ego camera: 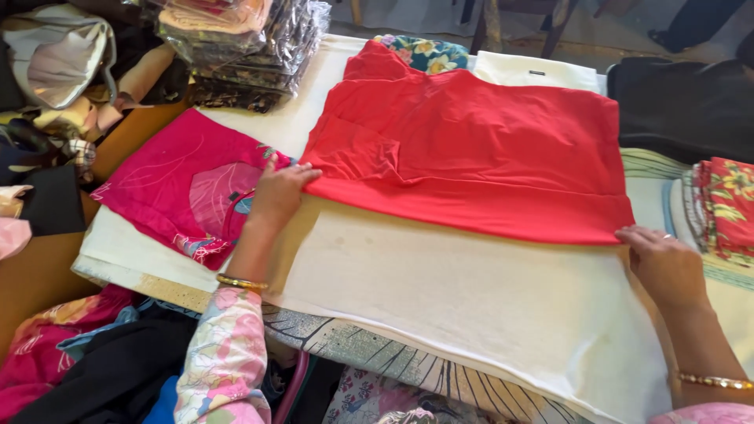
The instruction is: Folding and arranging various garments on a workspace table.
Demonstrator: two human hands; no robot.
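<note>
Red garment [479, 149] spread flat across a white cloth [471, 306] covering the desk [377, 349], filling the middle of the view from about 10 to 3 o'clock. Left hand [276, 195] at 9 o'clock of the garment, fingers pinching its lower left corner, wrist ringed by a gold bangle [240, 282], sleeve floral and pale. Right hand [664, 263] at 4 o'clock, fingertips gripping the lower right corner of the same hem, a ring on one finger, another bangle further down the wrist. Hem stretched straight between the two hands. Pink printed garment [184, 188] lying flat just beside the left hand, toward 9 o'clock, touching the edge of the red one. Stack of clear-wrapped packets [251, 47] at 11 o'clock, well apart from both hands. Blue floral cloth [424, 53] peeking out at 12 o'clock behind the red garment. Folded red floral pile [726, 204] at 3 o'clock, near the right hand. Dark cloth [683, 102] at 2 o'clock.
</note>
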